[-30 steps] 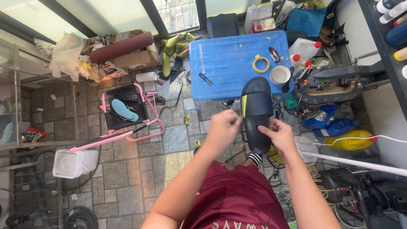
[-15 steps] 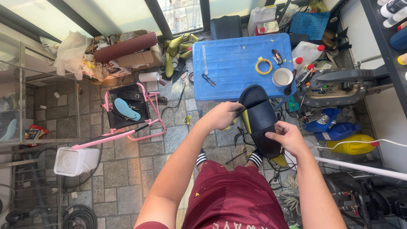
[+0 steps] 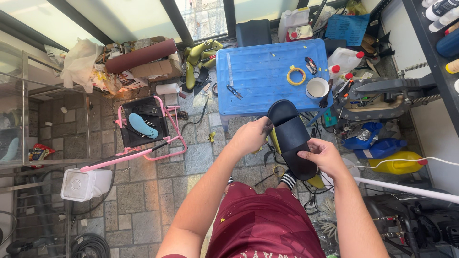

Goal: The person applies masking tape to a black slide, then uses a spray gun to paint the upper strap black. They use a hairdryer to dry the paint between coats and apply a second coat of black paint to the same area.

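The left hand [image 3: 249,137] is closed on the left edge of the black slide sandal [image 3: 290,137]. The right hand [image 3: 325,157] grips its heel end, thumb on top. The sandal is held in the air above the knees, just in front of the blue plastic table [image 3: 258,76].

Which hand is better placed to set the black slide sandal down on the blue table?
Left, probably. The left hand grips the black slide sandal at its strap end, nearest the blue table. The right hand holds the heel end, farther back.
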